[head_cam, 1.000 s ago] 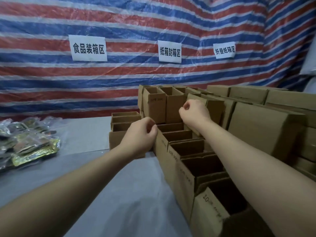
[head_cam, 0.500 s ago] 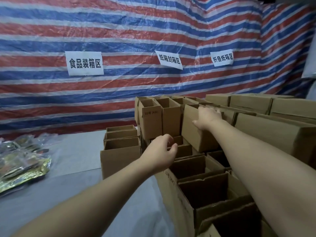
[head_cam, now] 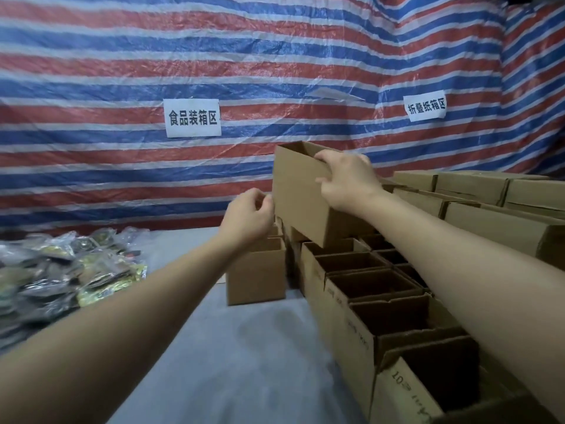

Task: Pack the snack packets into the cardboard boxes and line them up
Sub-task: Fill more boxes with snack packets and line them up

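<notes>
My right hand point(head_cam: 347, 179) grips the top rim of an open cardboard box point(head_cam: 301, 194) and holds it in the air above the other boxes. Just left of that box hovers my left hand point(head_cam: 249, 217), fingers loosely curled and holding nothing. Below it stands a single open box point(head_cam: 256, 276) on the grey table. A row of open boxes point(head_cam: 367, 286) runs from the middle toward the lower right. A heap of snack packets point(head_cam: 61, 270) lies at the left edge of the table.
Closed cardboard boxes point(head_cam: 495, 209) are stacked at the right. A striped tarpaulin wall point(head_cam: 214, 56) with white paper signs point(head_cam: 192, 117) hangs behind. The grey table surface point(head_cam: 238, 347) stretches between the packets and the boxes.
My right hand has lifted one open box off the stack and brought it up and to the left. My left hand has risen beside it. The camera has turned to the left.
</notes>
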The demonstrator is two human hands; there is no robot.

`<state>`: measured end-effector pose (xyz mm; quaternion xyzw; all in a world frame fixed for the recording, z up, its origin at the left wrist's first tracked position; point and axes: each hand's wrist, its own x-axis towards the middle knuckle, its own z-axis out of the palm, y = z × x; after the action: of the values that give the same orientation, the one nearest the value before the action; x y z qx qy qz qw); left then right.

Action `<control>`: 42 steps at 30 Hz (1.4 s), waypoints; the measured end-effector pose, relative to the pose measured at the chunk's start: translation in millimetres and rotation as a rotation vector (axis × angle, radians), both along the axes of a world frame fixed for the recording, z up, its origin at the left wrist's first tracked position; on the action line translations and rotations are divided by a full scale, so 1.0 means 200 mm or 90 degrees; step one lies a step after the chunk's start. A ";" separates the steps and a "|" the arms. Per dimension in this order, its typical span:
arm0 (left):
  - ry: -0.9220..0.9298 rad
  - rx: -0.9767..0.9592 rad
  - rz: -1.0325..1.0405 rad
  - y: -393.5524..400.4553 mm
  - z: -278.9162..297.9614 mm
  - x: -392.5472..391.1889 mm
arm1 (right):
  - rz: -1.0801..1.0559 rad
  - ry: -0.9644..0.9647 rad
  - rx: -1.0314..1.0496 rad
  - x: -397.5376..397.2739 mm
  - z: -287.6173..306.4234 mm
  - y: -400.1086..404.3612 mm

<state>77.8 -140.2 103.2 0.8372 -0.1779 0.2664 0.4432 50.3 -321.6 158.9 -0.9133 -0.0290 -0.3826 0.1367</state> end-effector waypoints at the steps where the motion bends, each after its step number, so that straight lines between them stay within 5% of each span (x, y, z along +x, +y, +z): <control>1: -0.018 -0.021 0.025 0.08 0.03 -0.03 | 0.047 -0.001 0.006 -0.04 -0.01 0.09; 9: 0.013 -0.214 0.229 0.96 -0.04 -0.28 | 0.375 0.160 -0.016 -0.34 -0.34 0.69; 19: 0.499 -0.249 0.018 1.23 -0.69 -0.48 | 0.470 0.392 -0.075 -0.41 -0.95 0.83; 23: 0.471 -0.245 0.048 1.19 -0.75 -0.49 | 0.449 0.465 -0.081 -0.42 -0.98 0.80; 29: 0.421 -0.220 0.117 1.12 -0.77 -0.49 | 0.323 0.326 0.100 -0.28 -0.91 0.93; 34: 0.413 -0.235 0.102 1.10 -0.80 -0.49 | 0.238 0.505 -0.032 -0.15 -0.95 1.00; 42: 0.382 -0.164 0.124 1.26 -0.77 -0.40 | 0.208 0.510 -0.131 -0.17 -0.91 1.01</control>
<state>-1.4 110.8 -51.1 0.8285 0.0762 0.0693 0.5504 17.1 -118.6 -23.1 -0.9818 -0.1554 0.0331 0.1040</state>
